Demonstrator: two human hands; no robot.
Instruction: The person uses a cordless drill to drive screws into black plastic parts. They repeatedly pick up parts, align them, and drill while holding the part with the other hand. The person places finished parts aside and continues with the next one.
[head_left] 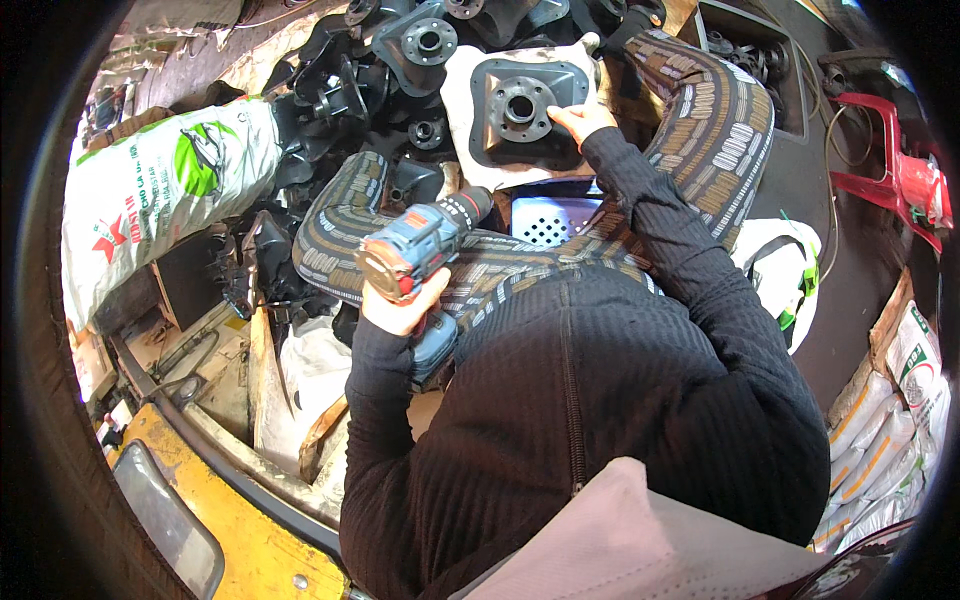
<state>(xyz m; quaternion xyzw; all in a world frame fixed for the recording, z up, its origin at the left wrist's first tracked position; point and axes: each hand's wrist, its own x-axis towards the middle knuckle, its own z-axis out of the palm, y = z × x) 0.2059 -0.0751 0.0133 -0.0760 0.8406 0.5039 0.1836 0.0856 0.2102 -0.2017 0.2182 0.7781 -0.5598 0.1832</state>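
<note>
A blue cordless drill (425, 245) is in my left hand (405, 300), with the fingers wrapped round its grip and its black chuck angled up and right. In front of me a black square part with a round metal flange (520, 108) lies on a pale cloth-like sheet (463, 85). Its centre bore and the ring of holes face up. My right hand (585, 118) reaches to the flange's right side, thumb and fingertips pinched there. Whatever the fingertips hold is too small to make out. The drill's chuck is apart from the flanged part.
Several similar black flanged parts (415, 45) are heaped at the far left. A white printed sack (175, 190) lies at left, and a white perforated basket (553, 222) sits between my legs. A dark bin (750, 60) and a red plastic stool (890, 165) stand at right. Yellow machinery (230, 520) is at lower left.
</note>
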